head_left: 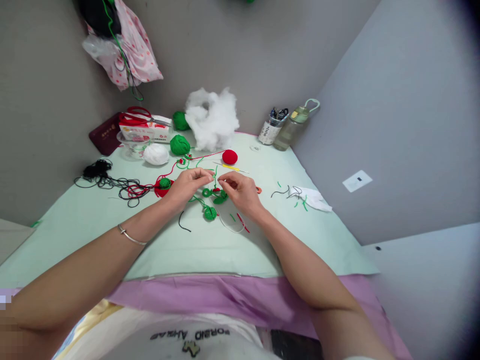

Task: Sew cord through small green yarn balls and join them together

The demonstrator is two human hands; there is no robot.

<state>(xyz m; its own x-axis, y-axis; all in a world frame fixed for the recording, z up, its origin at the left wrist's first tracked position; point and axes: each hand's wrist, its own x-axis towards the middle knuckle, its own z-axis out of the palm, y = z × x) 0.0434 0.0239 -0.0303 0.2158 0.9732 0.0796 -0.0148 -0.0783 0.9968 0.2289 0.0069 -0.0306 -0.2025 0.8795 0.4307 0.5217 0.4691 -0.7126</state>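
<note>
My left hand point(189, 184) and my right hand point(240, 191) meet over the middle of the pale green table cover point(210, 245). Both are pinched, fingertips facing each other, on a thin green yarn strand point(215, 175) that runs down to small green crocheted pieces point(219, 197). Another small green crocheted ball point(210, 213) lies just below the hands. A red and green piece point(164, 185) sits beside my left hand. A silver bangle point(131, 236) is on my left wrist.
At the back lie a red crocheted disc point(230, 156), a yellow-handled crochet hook point(232, 168), green yarn balls point(180, 144), white yarn point(156, 154), stuffing point(212, 120), a tissue box with red scissors point(144, 127), a pen cup point(270, 129) and a bottle point(290, 127). Black yarn point(103, 177) tangles at left.
</note>
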